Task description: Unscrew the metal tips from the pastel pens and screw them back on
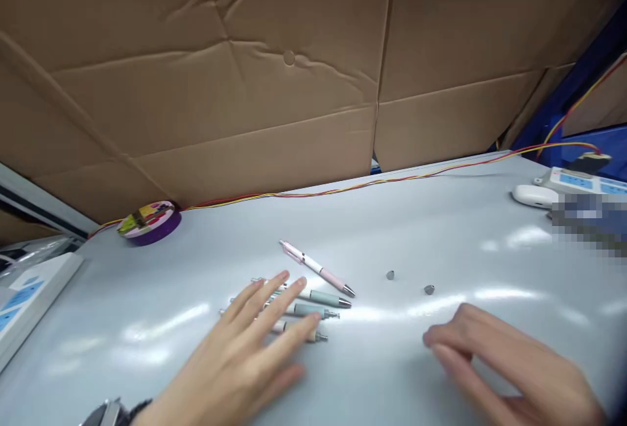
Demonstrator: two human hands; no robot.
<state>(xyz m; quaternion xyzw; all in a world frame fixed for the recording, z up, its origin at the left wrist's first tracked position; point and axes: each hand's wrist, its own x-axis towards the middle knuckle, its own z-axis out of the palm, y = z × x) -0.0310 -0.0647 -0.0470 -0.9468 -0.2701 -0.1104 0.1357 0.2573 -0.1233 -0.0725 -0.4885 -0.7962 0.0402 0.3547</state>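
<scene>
My left hand (249, 347) is spread open, palm down, over several pens lying side by side. Its fingers cover much of a green-and-white pen (328, 298) with a metal tip, a second green pen (308, 310) whose front end shows bare threads, and a beige pen (279, 327) with a similar bare end. Beyond them lies a pink-and-white pen (318, 269), slanted, its metal tip in place. Two small grey metal pen tips, one left (390, 275) and one right (430, 289), sit on the table. My right hand (504, 360) is closed in a pinch nearer me; what its fingertips hold is unclear.
A purple roll of tape (154, 223) lies at the back left of the table (206, 256). Red and yellow wires (343, 189) run along the cardboard wall (274, 119). Power strips stand left (34, 302) and right (573, 181), near a white rounded object (533, 195).
</scene>
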